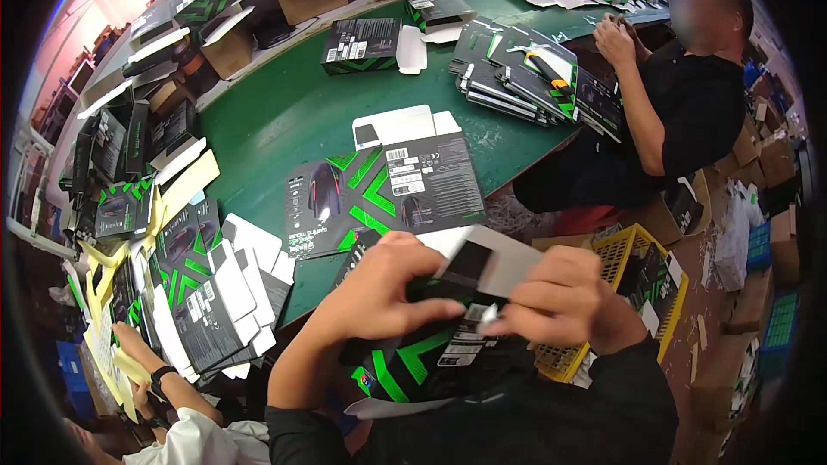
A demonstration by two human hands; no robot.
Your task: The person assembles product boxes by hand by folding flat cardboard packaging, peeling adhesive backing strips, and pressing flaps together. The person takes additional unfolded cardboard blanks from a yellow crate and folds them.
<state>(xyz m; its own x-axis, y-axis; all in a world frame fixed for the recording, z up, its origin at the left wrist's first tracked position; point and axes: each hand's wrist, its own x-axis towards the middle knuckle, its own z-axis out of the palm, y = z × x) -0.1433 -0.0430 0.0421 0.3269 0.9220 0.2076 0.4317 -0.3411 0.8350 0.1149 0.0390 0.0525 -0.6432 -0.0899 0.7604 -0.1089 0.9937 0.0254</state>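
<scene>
Head view: my left fingers (435,313) gripped a black-and-green cardboard box (422,357) before my chest, its pale flap (510,258) not yet folded shut; my right fingers (538,325) curled there, hold unclear. Beyond, a matching flattened carton (379,189) lay untouched.

A green-chevroned black carton (415,364) is held tilted, pale flap (514,257) extended.
</scene>
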